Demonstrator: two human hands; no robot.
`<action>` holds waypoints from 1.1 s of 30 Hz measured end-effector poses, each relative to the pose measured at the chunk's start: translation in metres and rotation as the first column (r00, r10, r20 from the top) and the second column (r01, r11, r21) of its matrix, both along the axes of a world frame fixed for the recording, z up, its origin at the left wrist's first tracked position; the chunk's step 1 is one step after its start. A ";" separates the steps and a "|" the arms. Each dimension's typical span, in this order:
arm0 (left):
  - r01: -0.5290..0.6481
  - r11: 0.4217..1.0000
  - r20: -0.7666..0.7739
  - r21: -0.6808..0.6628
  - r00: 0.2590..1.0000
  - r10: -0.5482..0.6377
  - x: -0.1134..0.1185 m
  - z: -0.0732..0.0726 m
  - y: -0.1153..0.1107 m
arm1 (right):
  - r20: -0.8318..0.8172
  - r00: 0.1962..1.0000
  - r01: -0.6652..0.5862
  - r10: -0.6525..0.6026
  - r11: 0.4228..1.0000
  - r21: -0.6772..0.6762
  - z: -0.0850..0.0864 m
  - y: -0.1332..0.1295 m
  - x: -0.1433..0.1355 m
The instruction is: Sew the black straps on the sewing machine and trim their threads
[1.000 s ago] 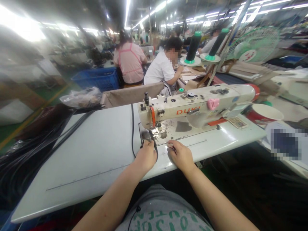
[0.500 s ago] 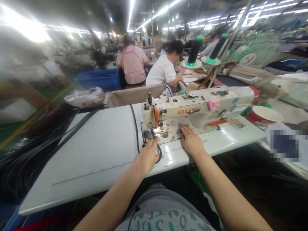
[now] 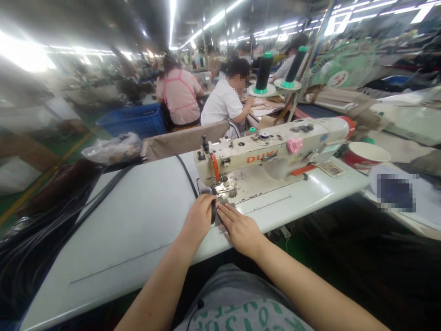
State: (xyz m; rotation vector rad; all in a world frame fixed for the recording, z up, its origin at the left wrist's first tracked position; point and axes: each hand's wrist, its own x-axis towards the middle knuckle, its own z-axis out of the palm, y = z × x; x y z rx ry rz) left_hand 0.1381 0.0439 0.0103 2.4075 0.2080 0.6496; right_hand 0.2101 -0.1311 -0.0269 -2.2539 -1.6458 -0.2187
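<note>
At the front of the sewing machine (image 3: 241, 158), my left hand (image 3: 198, 218) is closed on a black strap (image 3: 213, 212), which bends between its fingertips near the needle area. The strap runs back behind the machine head, where another length of it (image 3: 188, 172) lies on the table. My right hand (image 3: 241, 232) is just to the right, its fingers together and pressed over a small dark grey piece (image 3: 220, 219) beside the strap. The fingers cover part of this piece, so its full shape is hidden.
A bundle of black straps (image 3: 93, 195) hangs over the table's left side. Thread cones (image 3: 263, 73) stand behind the machine. A red-and-white tub (image 3: 365, 161) sits at right. Two people sit working beyond, near a blue crate (image 3: 134, 122).
My right hand has moved left from the machine bed to beside my left hand, bringing the small grey piece along. The strap's loop at my left hand has become tighter. The view has shifted slightly.
</note>
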 end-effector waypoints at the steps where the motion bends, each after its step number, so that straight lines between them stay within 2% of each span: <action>1: -0.004 1.000 0.014 0.001 1.000 0.004 0.000 0.001 0.000 | 0.008 1.000 -0.018 0.018 1.000 -0.006 0.000 0.007 0.003; 3: -0.003 1.000 0.038 -0.003 0.999 0.003 -0.001 0.002 0.001 | 0.020 1.000 0.001 0.000 1.000 -0.024 -0.001 0.020 0.012; 7: 0.003 0.999 0.059 -0.032 0.998 -0.001 -0.005 0.003 0.003 | 0.023 0.979 0.204 -0.203 0.977 -0.070 -0.005 0.031 0.023; 9: -0.004 0.999 0.052 -0.049 0.999 0.007 -0.008 0.003 0.004 | 0.043 0.951 0.308 -0.306 0.948 -0.079 -0.009 0.029 0.020; 11: -0.003 0.998 0.039 -0.060 0.999 0.006 -0.011 0.003 0.005 | 0.096 0.937 0.344 -0.336 0.936 -0.078 -0.014 0.027 0.009; 13: -0.005 0.998 0.031 -0.063 0.999 0.006 -0.012 0.002 0.005 | 0.165 0.944 0.301 -0.285 0.951 -0.077 -0.017 0.027 -0.005; 16: -0.012 0.998 0.033 -0.058 0.999 0.014 -0.013 0.004 0.002 | 0.207 0.973 0.124 -0.105 0.989 -0.083 -0.014 0.033 -0.017; 18: -0.002 0.999 0.048 -0.054 0.999 0.004 -0.014 0.006 -0.002 | 0.149 0.989 0.025 -0.015 0.998 -0.065 -0.008 0.038 -0.014; 20: 0.025 0.998 0.064 -0.050 0.998 -0.022 -0.017 0.011 -0.006 | 0.050 0.998 0.026 -0.024 0.999 -0.042 -0.002 0.041 -0.005; 22: 0.045 0.998 0.071 -0.043 0.997 -0.042 -0.022 0.017 -0.009 | -0.030 0.994 0.105 -0.106 0.993 -0.049 0.003 0.042 0.005; 25: 0.046 0.998 0.074 -0.035 0.996 -0.043 -0.031 0.025 -0.010 | -0.040 0.963 0.259 -0.265 0.960 -0.104 0.004 0.036 0.013; 29: 0.064 0.997 0.046 -0.046 0.997 -0.062 -0.045 0.027 -0.008 | 0.026 0.886 0.461 -0.463 0.875 -0.148 0.003 0.017 0.021; 33: 0.104 0.992 -0.025 -0.075 0.994 -0.107 -0.056 0.021 -0.015 | 0.092 0.796 0.604 -0.599 0.772 -0.196 0.004 -0.018 0.047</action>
